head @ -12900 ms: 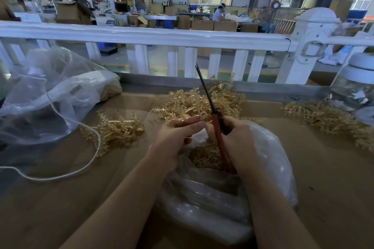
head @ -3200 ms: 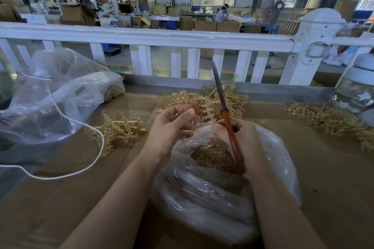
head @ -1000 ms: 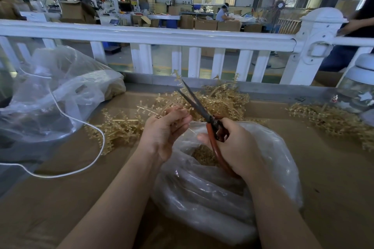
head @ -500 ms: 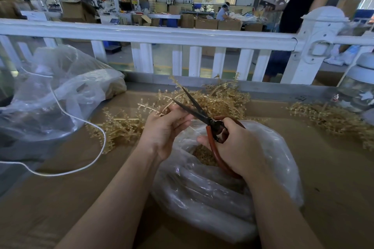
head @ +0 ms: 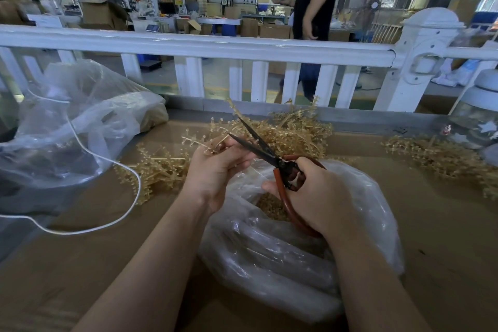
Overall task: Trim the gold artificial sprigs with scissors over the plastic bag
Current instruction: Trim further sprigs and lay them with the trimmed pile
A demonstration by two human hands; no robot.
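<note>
While the right hand [head: 315, 194] grips them, scissors [head: 265, 152] point up-left.

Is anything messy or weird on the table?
A bit messy: loose gold sprigs lie in heaps beyond the bag, with more at the left and right. A white cord snakes across the table. Nothing looks broken.

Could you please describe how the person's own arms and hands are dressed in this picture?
Both forearms are bare, with no sleeves in view. The left hand and right hand wear no gloves, and no rings, watch or bracelet show on the fingers or wrists.
</note>
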